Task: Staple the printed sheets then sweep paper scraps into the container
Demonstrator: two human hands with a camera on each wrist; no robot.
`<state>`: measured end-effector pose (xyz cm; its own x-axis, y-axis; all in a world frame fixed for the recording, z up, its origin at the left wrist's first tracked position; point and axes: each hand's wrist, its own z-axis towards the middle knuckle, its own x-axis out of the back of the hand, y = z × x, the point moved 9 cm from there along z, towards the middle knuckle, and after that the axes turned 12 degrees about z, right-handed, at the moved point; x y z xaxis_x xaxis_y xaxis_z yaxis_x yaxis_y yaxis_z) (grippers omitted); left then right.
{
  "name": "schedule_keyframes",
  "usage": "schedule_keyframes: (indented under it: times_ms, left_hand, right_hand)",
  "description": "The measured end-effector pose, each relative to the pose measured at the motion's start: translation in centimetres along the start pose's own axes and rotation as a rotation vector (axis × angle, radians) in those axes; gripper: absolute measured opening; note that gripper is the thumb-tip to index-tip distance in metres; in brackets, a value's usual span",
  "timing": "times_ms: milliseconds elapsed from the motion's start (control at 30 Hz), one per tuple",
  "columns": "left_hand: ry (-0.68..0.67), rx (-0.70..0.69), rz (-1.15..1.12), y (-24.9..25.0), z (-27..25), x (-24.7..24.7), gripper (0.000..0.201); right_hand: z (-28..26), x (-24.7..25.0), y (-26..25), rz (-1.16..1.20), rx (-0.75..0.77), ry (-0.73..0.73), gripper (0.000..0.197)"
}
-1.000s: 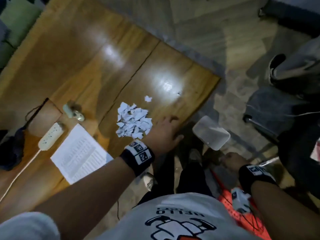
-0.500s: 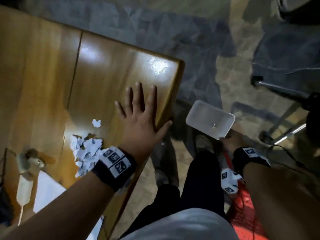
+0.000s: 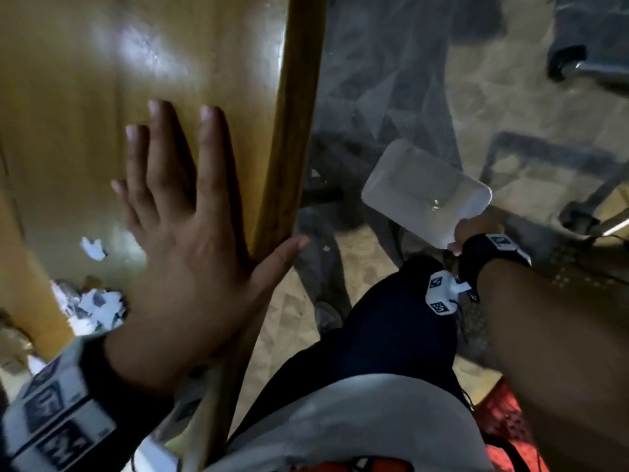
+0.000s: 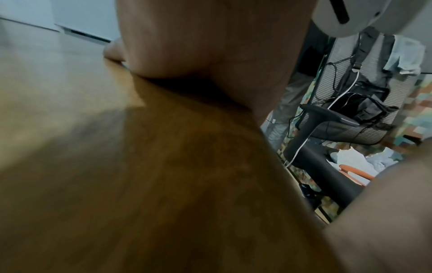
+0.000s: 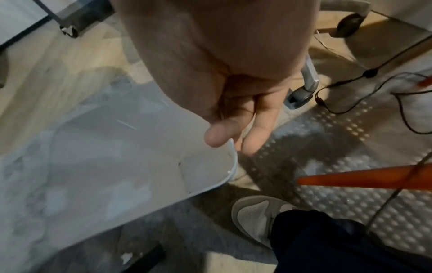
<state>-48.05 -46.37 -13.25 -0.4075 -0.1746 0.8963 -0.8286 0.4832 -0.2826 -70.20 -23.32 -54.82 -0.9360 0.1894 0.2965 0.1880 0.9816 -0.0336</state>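
Observation:
My left hand (image 3: 183,212) lies flat and spread on the wooden table (image 3: 85,80), fingers straight, thumb hanging over the table's right edge. A heap of white paper scraps (image 3: 92,308) sits just left of that wrist, and one loose scrap (image 3: 92,247) lies a little farther up. My right hand (image 3: 476,229) holds a clear plastic container (image 3: 425,195) by its near corner, below and to the right of the table edge. In the right wrist view the thumb and fingers (image 5: 233,129) pinch the container's rim (image 5: 231,166). The printed sheets are out of view.
Patterned floor (image 3: 391,80) lies right of the table. A chair base with castors (image 3: 565,63) stands at the far right, cables (image 5: 374,77) trail on the floor, and an orange-red item (image 3: 503,420) is beside my right leg (image 3: 391,328). My shoe (image 5: 257,221) is under the container.
My view swung right and closer to the table edge. The left hand slid past the scrap heap to the table's edge and spread flat. The container stayed beneath the edge in my right hand.

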Motion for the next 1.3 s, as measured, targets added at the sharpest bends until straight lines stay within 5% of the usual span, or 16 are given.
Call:
schedule_keyframes:
  times_ms: [200, 333, 467, 533, 600, 733, 1000, 1133, 1300]
  left_hand:
    - [-0.083, 0.012, -0.048, 0.1, -0.2, 0.2, 0.122]
    - [-0.180, -0.007, -0.118, 0.2, -0.1, 1.0, 0.122]
    - [-0.280, -0.043, -0.130, 0.2, -0.4, 2.0, 0.129]
    - [-0.299, -0.035, -0.192, 0.0, -0.9, 3.7, 0.119]
    - [-0.288, -0.042, -0.245, -0.3, -1.9, 5.7, 0.088]
    - [-0.217, -0.189, -0.359, -0.1, -9.3, 7.8, 0.057]
    - [-0.383, -0.424, -0.421, -0.2, -29.8, -2.8, 0.064]
    - [-0.277, -0.473, -0.217, 0.0, -35.4, -5.1, 0.057]
    - [-0.293, -0.475, -0.069, -0.1, -38.9, -9.0, 0.023]
  right_hand:
    - [-2.8, 1.5, 2.0, -0.083, 0.144, -0.004, 0.047]
    - [-17.7, 5.9, -2.5, -0.387, 0.314, -0.065, 0.024]
    - [-25.8, 9.3, -3.8, -0.625, 0.393, -0.022, 0.033]
    - [-29.3, 10.0, -4.8, -0.789, 0.472, 0.012, 0.035]
    - [-32.3, 8.8, -5.1, -0.991, 0.543, -0.076, 0.030]
    - [-35.5, 7.9, -4.9, -1.131, 0.576, -0.090, 0.023]
    - [-44.6, 1.8, -2.6, -1.275, 0.739, -0.179, 0.024]
    - [-47.7, -0.6, -1.5, -1.275, 0.742, -0.151, 0.033]
    - [-48.7, -2.9, -0.9, -1.282, 0.728, -0.195, 0.026]
